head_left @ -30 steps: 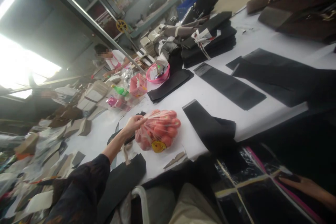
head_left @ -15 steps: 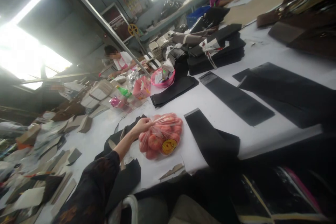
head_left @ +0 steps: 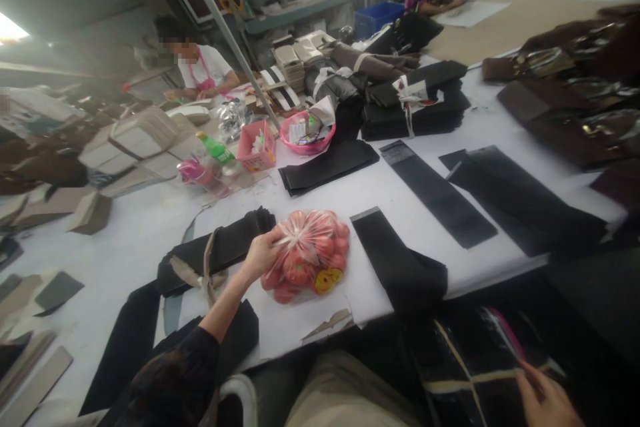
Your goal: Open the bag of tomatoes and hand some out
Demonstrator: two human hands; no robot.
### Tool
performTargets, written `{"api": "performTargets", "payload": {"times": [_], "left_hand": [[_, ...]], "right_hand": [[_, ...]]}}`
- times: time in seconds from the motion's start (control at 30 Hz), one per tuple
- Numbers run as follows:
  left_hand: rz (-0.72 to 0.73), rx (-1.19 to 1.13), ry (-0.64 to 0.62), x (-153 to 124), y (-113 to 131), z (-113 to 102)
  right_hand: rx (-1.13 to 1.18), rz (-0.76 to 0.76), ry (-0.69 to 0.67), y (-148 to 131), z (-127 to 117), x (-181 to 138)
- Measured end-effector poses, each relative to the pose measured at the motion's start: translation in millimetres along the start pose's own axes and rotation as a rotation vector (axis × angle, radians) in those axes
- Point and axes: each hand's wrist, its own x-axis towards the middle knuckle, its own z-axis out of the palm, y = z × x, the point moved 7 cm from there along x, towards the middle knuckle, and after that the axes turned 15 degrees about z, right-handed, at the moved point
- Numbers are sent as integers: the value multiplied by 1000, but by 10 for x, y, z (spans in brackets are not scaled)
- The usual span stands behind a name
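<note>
The white-covered worktop (head_left: 425, 213) extends well beyond the left hand's grip, carrying flat black sheet pieces. Just beyond the grip on its left side lies a bundle of black sheets tied with a beige strap (head_left: 215, 253); on the opposite side, past the bag, a long black strip (head_left: 395, 260) hangs over the near edge.

The clear plastic bag of red-orange round fruit (head_left: 307, 257) rests on the worktop directly to the right of the left hand (head_left: 260, 257). Its gathered, twisted neck points toward that hand, so the bag's bulk lies away from the grip, to its right. The left grip is closed on the neck, fingers pinched together.

The right hand (head_left: 545, 403) sits at the lower right corner, well apart from the bag, against dark glossy material; whether it grips anything cannot be told. The left hand is plainly the nearer.
</note>
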Motion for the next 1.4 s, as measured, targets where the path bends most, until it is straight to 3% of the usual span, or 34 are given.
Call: {"api": "performTargets", "payload": {"times": [0.17, 0.4, 0.53, 0.63, 0.8, 0.93, 1.07, 1.2, 1.3, 1.4], "left_hand": [[45, -107, 70, -102, 1, -59], [-27, -312, 238, -340, -101, -8], [-65, -328, 320, -452, 14, -27], [-75, -304, 353, -517, 209, -75], [-75, -222, 367, -534, 617, 5], [-99, -150, 366, -476, 883, 161], [-97, -197, 312, -440, 1014, 211], [-241, -114, 370, -470, 756, 109], [-301, 88, 272, -372, 451, 148], [-269, 89, 212, -221, 237, 238]], "right_hand": [[71, -93, -209, -1338, 111, -549], [233, -485, -479, -3539, 408, -1193], [290, -635, -592, -4486, 648, -1364], [331, -716, -670, -4991, 800, -1419], [409, -834, -848, -5354, 994, -1466], [589, -816, -1055, -5337, 1098, -1418], [675, -713, -1144, -5254, 1185, -1273], [692, -621, -1163, -5238, 1268, -1209], [680, -587, -1131, -5274, 1301, -1237], [635, -590, -1081, -5315, 1307, -1283]]}}
